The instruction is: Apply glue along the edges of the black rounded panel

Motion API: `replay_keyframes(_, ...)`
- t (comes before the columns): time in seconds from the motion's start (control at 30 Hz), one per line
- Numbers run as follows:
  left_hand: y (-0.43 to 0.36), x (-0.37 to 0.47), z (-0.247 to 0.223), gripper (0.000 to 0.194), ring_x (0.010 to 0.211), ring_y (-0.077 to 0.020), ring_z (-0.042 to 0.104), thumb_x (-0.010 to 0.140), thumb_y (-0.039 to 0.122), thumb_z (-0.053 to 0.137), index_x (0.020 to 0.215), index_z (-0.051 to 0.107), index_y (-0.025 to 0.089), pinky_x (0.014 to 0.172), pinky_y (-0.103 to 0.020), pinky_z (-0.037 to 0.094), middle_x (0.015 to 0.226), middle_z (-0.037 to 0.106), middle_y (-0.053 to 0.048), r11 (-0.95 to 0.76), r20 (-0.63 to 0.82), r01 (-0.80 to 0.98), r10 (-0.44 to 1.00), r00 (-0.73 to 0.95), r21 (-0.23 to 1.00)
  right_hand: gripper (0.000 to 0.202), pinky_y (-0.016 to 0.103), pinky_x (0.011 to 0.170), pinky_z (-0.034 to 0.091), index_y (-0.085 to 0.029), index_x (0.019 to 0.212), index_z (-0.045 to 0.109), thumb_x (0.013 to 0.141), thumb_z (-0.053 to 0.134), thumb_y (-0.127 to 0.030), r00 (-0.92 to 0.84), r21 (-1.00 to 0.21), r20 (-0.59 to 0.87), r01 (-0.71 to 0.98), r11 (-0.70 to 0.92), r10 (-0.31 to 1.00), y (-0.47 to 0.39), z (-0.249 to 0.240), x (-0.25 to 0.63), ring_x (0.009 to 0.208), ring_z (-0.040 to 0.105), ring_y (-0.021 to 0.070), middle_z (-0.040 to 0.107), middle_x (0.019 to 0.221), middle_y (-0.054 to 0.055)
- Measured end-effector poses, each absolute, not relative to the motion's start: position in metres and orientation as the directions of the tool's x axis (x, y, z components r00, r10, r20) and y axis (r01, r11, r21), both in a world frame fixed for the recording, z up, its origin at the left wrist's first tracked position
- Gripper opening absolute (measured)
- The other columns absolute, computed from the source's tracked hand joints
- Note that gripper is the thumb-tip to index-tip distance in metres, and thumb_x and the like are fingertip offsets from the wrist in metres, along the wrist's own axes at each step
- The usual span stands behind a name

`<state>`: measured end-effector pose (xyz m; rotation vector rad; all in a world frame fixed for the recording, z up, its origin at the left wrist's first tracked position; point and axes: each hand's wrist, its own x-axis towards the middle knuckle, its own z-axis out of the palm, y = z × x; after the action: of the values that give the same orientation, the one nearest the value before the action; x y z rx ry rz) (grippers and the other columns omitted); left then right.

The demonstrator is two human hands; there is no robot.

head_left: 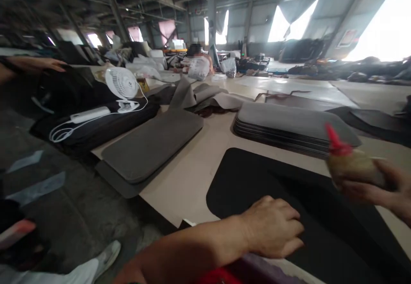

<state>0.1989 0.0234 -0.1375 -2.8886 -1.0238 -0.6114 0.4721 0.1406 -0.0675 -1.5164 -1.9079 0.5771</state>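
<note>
A squeeze bottle [353, 168], yellowish-bodied with a red conical nozzle, is held at the right edge of the view by the right hand [382, 189]; the fingers are wrapped closed around its body, though motion blur hides their exact placement. The bottle is carried on its side above the table, nozzle pointing up and left. It is judged light, with soft plastic walls that yield under pressure; it is best gripped around the mid-body, away from the nozzle.

The left hand [272, 230] is laid palm-down on a black panel [257, 181], its fingers loosely curled and pressed against the surface, nothing enclosed. The panel is flat and matte, with rounded corners, and lies on the pale table [192, 177] in front of the person. It is judged thin, light and flexible, easily shifted unless pinned flat.

Beyond it, a stack of grey panels [289, 123] of similar rounded outline is seen, apparently felt-faced with dark edges. To the left lies a single grey panel [150, 144] overlapping another. Further off are crumpled grey sheets [199, 93], a small white fan [122, 82] and a white cabled device [90, 115] resting on dark fabric. Another person's hand [35, 64] enters at the upper left.
</note>
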Motion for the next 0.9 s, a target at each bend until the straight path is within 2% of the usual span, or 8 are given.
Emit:
replay_keyframes(0.1, 0.023, 0.199, -0.137, 0.03, 0.109, -0.0211, 0.061, 0.101, 0.035, 0.043, 0.103, 0.066, 0.017, 0.078, -0.037, 0.047, 0.119, 0.069, -0.004, -0.815, 0.358, 0.572, 0.564, 0.744, 0.094, 0.062, 0.046, 0.074, 0.051, -0.034, 0.119, 0.054, 0.069, 0.08, -0.06, -0.279, -0.649, 0.064, 0.718, 0.252, 0.958, 0.112, -0.073, 0.436, 0.089, 0.067, 0.0321, 0.069, 0.103, 0.007)
replay_keyframes(0.17, 0.023, 0.199, -0.136, 0.029, 0.11, -0.0218, 0.061, 0.101, 0.036, 0.045, 0.107, 0.067, 0.018, 0.079, -0.038, 0.049, 0.12, 0.069, -0.003, -0.821, 0.339, 0.563, 0.559, 0.757, 0.096, 0.064, 0.041, 0.07, 0.054, -0.032, 0.12, 0.051, 0.069, 0.078, -0.06, -0.355, -0.628, 0.075, 0.709, 0.321, 0.932, 0.102, -0.074, 0.414, 0.092, 0.066, 0.0327, 0.068, 0.106, 0.006)
replay_keyframes(0.27, 0.023, 0.199, -0.135, 0.03, 0.119, -0.0218, 0.058, 0.1, 0.038, 0.048, 0.112, 0.067, 0.019, 0.091, -0.04, 0.051, 0.124, 0.068, -0.001, -0.813, 0.327, 0.57, 0.575, 0.75, 0.124, 0.062, 0.034, 0.065, 0.055, -0.029, 0.118, 0.05, 0.071, 0.076, -0.061, -0.456, -0.609, 0.071, 0.685, 0.401, 0.887, 0.095, -0.07, 0.39, 0.091, 0.066, 0.0313, 0.068, 0.104, 0.004)
replay_keyframes(0.37, 0.023, 0.201, -0.135, 0.031, 0.124, -0.0211, 0.056, 0.1, 0.039, 0.047, 0.115, 0.066, 0.019, 0.102, -0.039, 0.047, 0.126, 0.068, 0.0, -0.812, 0.308, 0.569, 0.579, 0.755, 0.129, 0.058, 0.03, 0.069, 0.056, -0.027, 0.114, 0.056, 0.071, 0.076, -0.059, -0.504, -0.666, 0.066, 0.62, 0.414, 0.861, 0.093, -0.063, 0.373, 0.093, 0.066, 0.0292, 0.067, 0.103, 0.001)
replay_keyframes(0.47, 0.02, 0.205, -0.136, 0.032, 0.123, -0.0214, 0.056, 0.101, 0.041, 0.045, 0.118, 0.063, 0.021, 0.103, -0.04, 0.047, 0.131, 0.065, 0.0, -0.799, 0.292, 0.592, 0.594, 0.749, 0.106, 0.062, 0.029, 0.068, 0.057, -0.024, 0.114, 0.059, 0.066, 0.078, -0.058, -0.464, -0.765, 0.075, 0.54, 0.35, 0.882, 0.089, -0.057, 0.358, 0.091, 0.066, 0.0295, 0.068, 0.104, 0.003)
replay_keyframes(0.63, 0.002, 0.209, -0.137, 0.035, 0.131, -0.0262, 0.048, 0.101, 0.046, 0.046, 0.117, 0.062, 0.019, 0.107, -0.043, 0.042, 0.131, 0.063, -0.003, -0.661, 0.354, 0.746, 0.717, 0.6, 0.075, 0.071, 0.029, 0.064, 0.057, -0.022, 0.12, 0.051, 0.068, 0.081, -0.06, -0.449, -0.91, 0.043, 0.351, 0.22, 0.893, 0.076, -0.059, 0.342, 0.08, 0.065, 0.0259, 0.067, 0.096, 0.004)
replay_keyframes(0.77, -0.009, 0.206, -0.134, 0.061, 0.146, -0.0306, 0.029, 0.097, 0.061, 0.045, 0.134, 0.054, 0.013, 0.118, -0.043, 0.029, 0.146, 0.051, -0.011, -0.647, 0.35, 0.757, 0.733, 0.583, 0.094, 0.062, 0.027, 0.061, 0.054, -0.023, 0.115, 0.049, 0.074, 0.079, -0.058, -0.541, -0.923, -0.001, 0.324, 0.207, 0.841, 0.068, -0.064, 0.334, 0.073, 0.063, 0.0222, 0.065, 0.089, 0.001)
replay_keyframes(0.9, -0.008, 0.202, -0.13, 0.063, 0.138, -0.0318, 0.041, 0.098, 0.057, 0.044, 0.144, 0.044, 0.013, 0.114, -0.046, 0.034, 0.146, 0.051, -0.012, -0.671, 0.344, 0.714, 0.73, 0.59, 0.2, 0.053, 0.028, 0.065, 0.052, -0.024, 0.113, 0.052, 0.076, 0.077, -0.054, -0.605, -0.894, 0.025, 0.343, 0.289, 0.796, 0.067, -0.07, 0.327, 0.076, 0.062, 0.0217, 0.064, 0.088, -0.001)
